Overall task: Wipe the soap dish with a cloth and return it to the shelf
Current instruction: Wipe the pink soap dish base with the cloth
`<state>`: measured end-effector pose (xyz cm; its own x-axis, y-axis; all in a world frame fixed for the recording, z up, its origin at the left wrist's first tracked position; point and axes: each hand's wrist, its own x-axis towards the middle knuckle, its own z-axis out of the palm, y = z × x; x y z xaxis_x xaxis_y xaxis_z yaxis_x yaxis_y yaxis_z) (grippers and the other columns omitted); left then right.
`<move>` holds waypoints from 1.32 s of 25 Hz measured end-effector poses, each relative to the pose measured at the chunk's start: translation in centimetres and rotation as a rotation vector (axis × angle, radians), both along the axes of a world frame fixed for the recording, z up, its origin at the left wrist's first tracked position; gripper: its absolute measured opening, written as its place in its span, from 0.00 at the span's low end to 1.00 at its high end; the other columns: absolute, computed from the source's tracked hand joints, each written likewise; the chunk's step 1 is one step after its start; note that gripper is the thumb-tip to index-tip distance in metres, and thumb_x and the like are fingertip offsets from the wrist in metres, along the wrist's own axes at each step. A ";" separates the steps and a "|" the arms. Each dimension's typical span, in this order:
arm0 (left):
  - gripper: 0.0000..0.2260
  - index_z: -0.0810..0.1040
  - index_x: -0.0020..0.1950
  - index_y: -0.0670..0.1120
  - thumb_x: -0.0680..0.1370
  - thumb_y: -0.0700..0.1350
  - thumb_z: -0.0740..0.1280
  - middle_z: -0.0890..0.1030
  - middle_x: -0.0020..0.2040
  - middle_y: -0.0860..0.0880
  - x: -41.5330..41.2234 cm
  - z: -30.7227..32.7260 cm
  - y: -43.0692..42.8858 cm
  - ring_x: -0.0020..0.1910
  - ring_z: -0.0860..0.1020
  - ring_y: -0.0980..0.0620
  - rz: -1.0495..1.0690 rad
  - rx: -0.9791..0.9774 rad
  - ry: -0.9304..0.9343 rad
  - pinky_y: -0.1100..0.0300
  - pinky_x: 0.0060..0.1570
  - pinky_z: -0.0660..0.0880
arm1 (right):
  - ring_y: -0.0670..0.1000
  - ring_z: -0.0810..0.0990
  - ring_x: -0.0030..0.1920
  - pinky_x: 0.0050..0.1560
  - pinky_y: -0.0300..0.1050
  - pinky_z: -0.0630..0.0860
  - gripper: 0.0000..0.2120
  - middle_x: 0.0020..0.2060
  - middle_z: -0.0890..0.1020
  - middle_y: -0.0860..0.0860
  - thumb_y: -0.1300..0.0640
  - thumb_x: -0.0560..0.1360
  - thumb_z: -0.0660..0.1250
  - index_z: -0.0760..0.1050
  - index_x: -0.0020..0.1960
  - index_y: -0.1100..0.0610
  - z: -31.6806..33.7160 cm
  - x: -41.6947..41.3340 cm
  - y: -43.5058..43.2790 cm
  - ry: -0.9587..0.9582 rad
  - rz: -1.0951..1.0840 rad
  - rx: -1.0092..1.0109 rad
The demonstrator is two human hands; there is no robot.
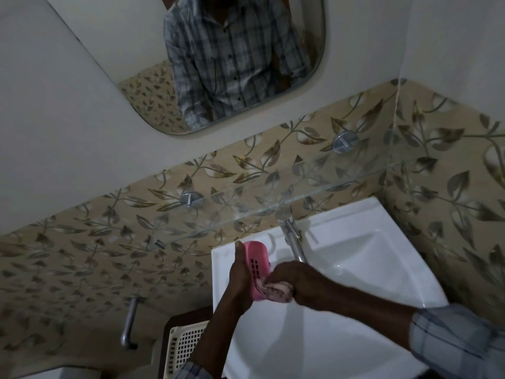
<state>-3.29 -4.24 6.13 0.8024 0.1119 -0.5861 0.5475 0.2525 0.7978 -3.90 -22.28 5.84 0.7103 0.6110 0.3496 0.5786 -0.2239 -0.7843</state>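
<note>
The pink soap dish (257, 262) stands on edge in the left hand (240, 272), its slotted face turned toward the right hand (295, 280). The left fingers are curled around its back, thumb up at the top end. The right hand is closed around a bunched cloth (276, 292), pressing it against the dish's lower end. Both hands hover over the white sink (355, 255), with the tap (293, 242) just beyond the right hand. Above the hands runs a glass shelf (273, 192), the mirror (218, 64) higher still.
</note>
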 end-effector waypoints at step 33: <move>0.14 0.78 0.63 0.40 0.79 0.41 0.63 0.84 0.53 0.44 -4.3 0.4 -0.7 0.48 0.81 0.51 -0.269 0.507 -0.304 0.65 0.43 0.78 | 0.58 0.73 0.70 0.74 0.58 0.64 0.23 0.66 0.78 0.62 0.71 0.72 0.68 0.75 0.66 0.66 1.6 -0.1 2.7 -0.212 -0.096 -0.011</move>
